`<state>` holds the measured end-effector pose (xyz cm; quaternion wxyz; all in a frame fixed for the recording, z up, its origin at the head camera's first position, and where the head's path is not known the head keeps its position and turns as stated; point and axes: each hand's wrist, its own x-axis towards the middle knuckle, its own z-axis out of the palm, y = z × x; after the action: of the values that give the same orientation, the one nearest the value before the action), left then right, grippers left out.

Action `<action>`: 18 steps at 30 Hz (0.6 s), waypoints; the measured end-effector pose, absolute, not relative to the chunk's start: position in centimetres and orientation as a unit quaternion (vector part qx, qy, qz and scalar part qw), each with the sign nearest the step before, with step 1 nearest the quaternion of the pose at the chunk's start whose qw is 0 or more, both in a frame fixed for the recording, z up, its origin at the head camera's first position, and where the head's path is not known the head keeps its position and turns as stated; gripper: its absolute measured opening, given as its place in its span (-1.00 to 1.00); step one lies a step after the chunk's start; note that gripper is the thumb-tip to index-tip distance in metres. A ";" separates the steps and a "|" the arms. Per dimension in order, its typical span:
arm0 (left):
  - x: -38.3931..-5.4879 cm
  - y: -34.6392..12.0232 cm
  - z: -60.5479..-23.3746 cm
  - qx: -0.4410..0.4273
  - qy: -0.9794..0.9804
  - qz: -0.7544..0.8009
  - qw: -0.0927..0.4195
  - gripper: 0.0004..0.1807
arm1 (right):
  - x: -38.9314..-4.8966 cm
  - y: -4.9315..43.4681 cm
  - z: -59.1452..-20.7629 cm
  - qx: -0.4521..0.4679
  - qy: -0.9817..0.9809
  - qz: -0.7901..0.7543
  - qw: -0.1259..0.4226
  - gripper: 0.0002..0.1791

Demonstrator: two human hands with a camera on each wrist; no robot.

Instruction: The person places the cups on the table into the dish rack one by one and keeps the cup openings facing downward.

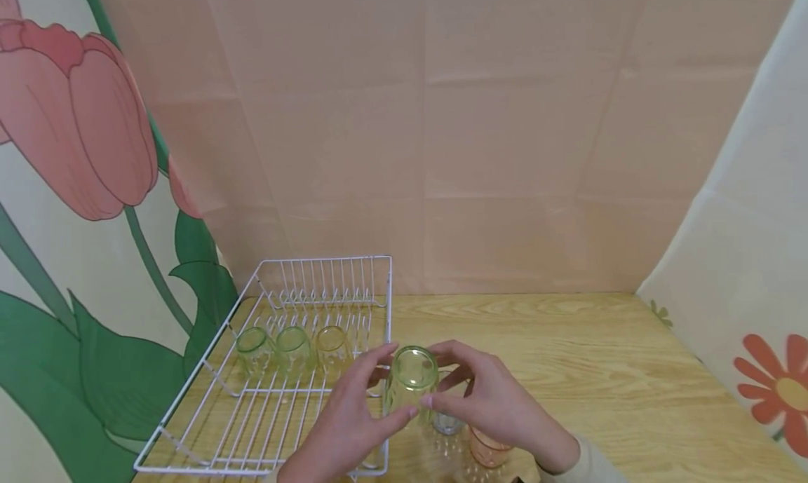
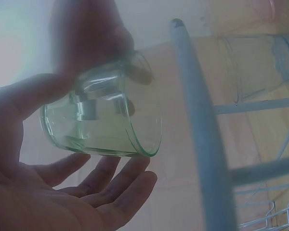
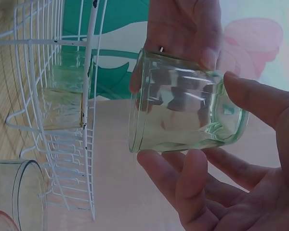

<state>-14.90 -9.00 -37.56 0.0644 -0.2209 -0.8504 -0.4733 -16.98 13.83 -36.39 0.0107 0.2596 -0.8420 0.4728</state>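
A green-tinted drinking glass (image 1: 413, 385) is held upside down in the air, rim facing down, at the right edge of the white wire dish rack (image 1: 388, 287). My left hand (image 1: 347, 416) grips it from the left, thumb on the near side. From the right, my right hand (image 1: 495, 392) holds the same glass between thumb and fingers. Both wrist views show the glass (image 3: 183, 106) with nothing visible inside. Under my right hand stand a clear glass (image 1: 448, 425) and a pink-orange glass (image 1: 487, 451), both partly hidden.
Inside the rack, two green glasses (image 1: 254, 350) and an amber glass (image 1: 332, 346) stand upside down in a row. Wire plate slots (image 1: 325, 297) line the rack's back. A wooden table (image 1: 536, 350) lies beneath, with a pinkish sheet (image 1: 505, 188) behind it.
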 end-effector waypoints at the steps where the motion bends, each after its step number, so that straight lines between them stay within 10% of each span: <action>1: -14.9 -9.0 -37.5 -0.221 -0.852 -0.470 0.064 -0.20 | -17.0 13.8 -36.4 0.261 -0.842 0.472 0.012 -0.47; 18: -14.8 -8.9 -37.6 -0.227 -0.857 -0.457 0.070 -0.18 | -16.8 13.9 -36.5 0.270 -0.844 0.463 0.026 -0.45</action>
<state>-14.80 -8.87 -37.63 0.0698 -0.2273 -0.8572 -0.4567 -16.83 13.86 -36.51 0.0259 0.2695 -0.8438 0.4634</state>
